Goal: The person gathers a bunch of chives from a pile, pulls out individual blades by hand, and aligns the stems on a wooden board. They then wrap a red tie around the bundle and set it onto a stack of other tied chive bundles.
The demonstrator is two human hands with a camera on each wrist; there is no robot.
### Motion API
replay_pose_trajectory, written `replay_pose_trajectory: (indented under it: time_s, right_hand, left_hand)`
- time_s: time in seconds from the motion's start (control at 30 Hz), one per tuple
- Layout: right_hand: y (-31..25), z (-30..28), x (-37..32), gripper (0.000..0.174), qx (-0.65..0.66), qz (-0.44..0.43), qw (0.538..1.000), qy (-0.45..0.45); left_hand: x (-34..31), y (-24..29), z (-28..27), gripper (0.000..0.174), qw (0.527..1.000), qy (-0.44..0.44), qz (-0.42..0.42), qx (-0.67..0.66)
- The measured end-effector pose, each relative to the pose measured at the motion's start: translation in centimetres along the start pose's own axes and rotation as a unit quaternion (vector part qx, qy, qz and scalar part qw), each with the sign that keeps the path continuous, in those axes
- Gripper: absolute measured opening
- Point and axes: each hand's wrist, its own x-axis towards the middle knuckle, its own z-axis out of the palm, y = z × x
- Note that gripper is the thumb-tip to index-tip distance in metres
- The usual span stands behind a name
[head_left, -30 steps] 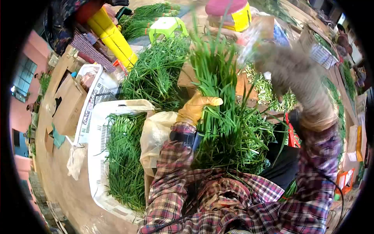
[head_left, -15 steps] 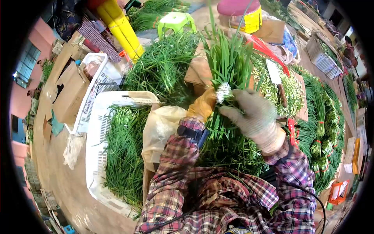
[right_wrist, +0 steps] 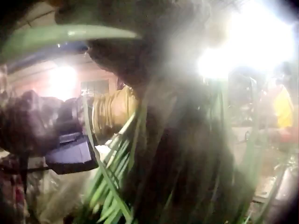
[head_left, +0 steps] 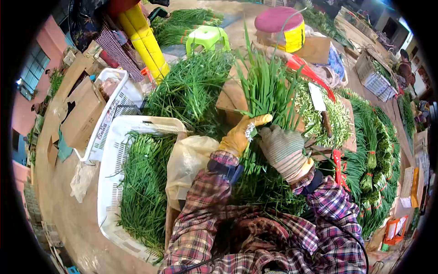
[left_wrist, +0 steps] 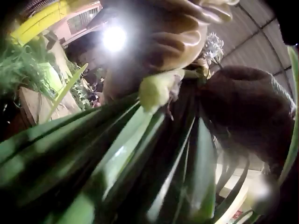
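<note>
A bunch of long green leafy stalks stands up from both hands in the head view. My left hand, in a yellow glove, grips it from the left, thumb across the stalks. White stalk ends or flowers show at that glove. Against the bunch's lower right side lies my right hand in a grey-green glove, fingers curled on the stalks. In the left wrist view the leaves fan out below the gloves. The right wrist view is hazy, with the yellow glove at the left.
A white basket of greens and a plastic bag are at the left. A knife lies on chopped pieces at the right, beside tied bundles. Loose greens, a green stool and a round stool stand beyond.
The right hand came down from the upper right onto the bunch and is now closer to the left glove. The left thumb now lies across the stalks. The knife now rests on the chopped pieces.
</note>
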Motion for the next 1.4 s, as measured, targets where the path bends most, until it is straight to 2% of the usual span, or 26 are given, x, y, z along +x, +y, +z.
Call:
replay_pose_trajectory:
  time_s: [0.1, 0.17, 0.2, 0.23, 0.27, 0.37, 0.43, 0.5, 0.57, 0.6, 0.63, 0.67, 0.7, 0.73, 0.8, 0.87, 0.9, 0.97, 1.0, 1.03, 1.1, 1.13, 1.23, 1.27, 1.3, 1.4]
  right_hand:
    - [0.3, -1.4, 0.5, 0.016, 0.054, -0.029, 0.998, 0.005]
    - [0.2, -2.0, 0.7, 0.014, -0.035, -0.052, 0.998, 0.015]
    - [0.4, -2.2, 0.8, 0.011, -0.018, -0.067, 0.998, 0.014]
    - [0.6, -2.9, 1.0, 0.011, -0.02, -0.066, 0.997, 0.016]
    - [0.9, -3.9, 1.1, 0.011, -0.03, -0.075, 0.996, 0.048]
    - [1.6, -5.5, 2.4, 0.014, -0.022, -0.039, 0.998, 0.054]
    - [2.6, -5.5, 3.4, 0.014, 0.207, 0.031, 0.977, 0.039]
    - [3.1, -5.3, 4.0, 0.012, 0.333, 0.075, 0.94, 0.022]
    - [3.3, -5.3, 5.5, 0.012, 0.418, 0.091, 0.903, 0.048]
    - [3.7, -6.6, 6.0, 0.016, 0.438, 0.144, 0.887, 0.001]
    - [3.8, -7.2, 6.6, 0.021, 0.558, 0.126, 0.818, 0.054]
    - [5.0, -8.3, 7.4, 0.027, 0.501, 0.114, 0.855, 0.066]
    - [6.6, -7.6, 8.3, 0.023, 0.505, 0.18, 0.837, 0.103]
    - [7.2, -8.9, 8.9, 0.024, 0.476, 0.126, 0.852, 0.178]
    - [7.9, -12.9, 9.3, 0.023, 0.495, 0.111, 0.841, 0.188]
    - [9.1, -14.2, 10.2, 0.021, 0.474, 0.043, 0.824, 0.308]
    - [11.5, -15.0, 10.4, 0.022, 0.298, -0.035, 0.889, 0.345]
    - [11.7, -17.2, 11.3, 0.023, 0.319, -0.027, 0.855, 0.408]
    - [12.2, -18.5, 12.0, 0.023, 0.317, -0.029, 0.844, 0.433]
    - [12.4, -19.8, 12.9, 0.023, 0.303, -0.036, 0.837, 0.454]
    - [11.8, -21.3, 14.3, 0.023, 0.277, -0.051, 0.828, 0.485]
    - [11.6, -21.8, 15.3, 0.023, 0.263, -0.06, 0.828, 0.492]
    - [9.1, -20.9, 19.2, 0.023, 0.224, -0.105, 0.854, 0.457]
    - [7.9, -20.0, 20.8, 0.023, 0.21, -0.127, 0.869, 0.43]
    - [6.8, -19.0, 22.3, 0.024, 0.193, -0.147, 0.885, 0.398]
    - [2.8, -14.4, 26.1, 0.024, 0.122, -0.236, 0.93, 0.253]
  left_hand:
    - [1.1, 0.2, -0.6, 0.027, 0.995, 0.001, -0.086, -0.051]
    - [0.6, 0.4, -0.9, 0.031, 0.983, -0.084, -0.051, -0.157]
    - [-0.3, -0.4, -0.7, 0.038, 0.987, -0.073, 0.08, -0.123]
    - [0.6, -1.7, -1.9, 0.038, 0.986, -0.075, 0.082, -0.122]
    - [1.4, -2.1, -3.0, 0.042, 0.964, -0.154, 0.014, -0.214]
    - [-0.3, -1.6, -2.9, 0.051, 0.938, -0.101, -0.108, -0.312]
    - [0.7, -1.2, -1.8, 0.06, 0.953, -0.089, -0.049, -0.284]
    - [0.7, -1.8, -2.7, 0.065, 0.964, -0.152, 0.006, -0.216]
    - [0.3, 0.8, -1.3, 0.057, 0.99, -0.089, 0.004, -0.114]
    - [0.7, 0.1, -1.9, 0.04, 0.984, -0.085, -0.053, -0.15]
    - [1.2, -1.4, -2.5, 0.04, 0.983, -0.087, -0.053, -0.15]
    - [1.7, -2.6, -3.1, 0.05, 0.982, -0.071, -0.054, -0.165]
    - [2.0, -3.9, -3.6, 0.06, 0.981, -0.053, -0.054, -0.181]
    - [1.0, -0.4, -1.9, 0.021, 0.97, -0.084, -0.021, -0.229]
    - [1.2, -1.3, -2.3, 0.023, 0.971, -0.088, -0.031, -0.221]
    - [1.5, -1.6, -2.6, 0.025, 0.968, -0.126, -0.07, -0.205]
    - [1.6, -1.6, -2.7, 0.025, 0.969, -0.124, -0.07, -0.204]
    - [2.0, -1.8, -2.9, 0.024, 0.967, -0.153, -0.037, -0.202]
    - [2.7, -3.8, -3.6, 0.046, 0.982, -0.109, -0.063, -0.142]
    - [2.1, -1.7, -2.9, 0.027, 0.974, -0.155, -0.037, -0.162]
    - [3.0, -4.2, -2.8, 0.034, 0.976, -0.095, -0.037, -0.192]
    - [3.0, -2.8, -2.7, 0.033, 0.974, -0.159, -0.028, -0.158]
    - [1.4, 1.1, -1.5, 0.052, 0.984, -0.095, -0.101, -0.116]
    - [0.5, 2.8, -1.0, 0.039, 0.987, -0.039, -0.106, -0.118]
    - [-0.2, 4.2, -1.0, 0.041, 0.994, -0.011, -0.101, -0.047]
    - [-0.2, 4.0, -1.7, 0.044, 0.986, -0.047, -0.118, -0.109]
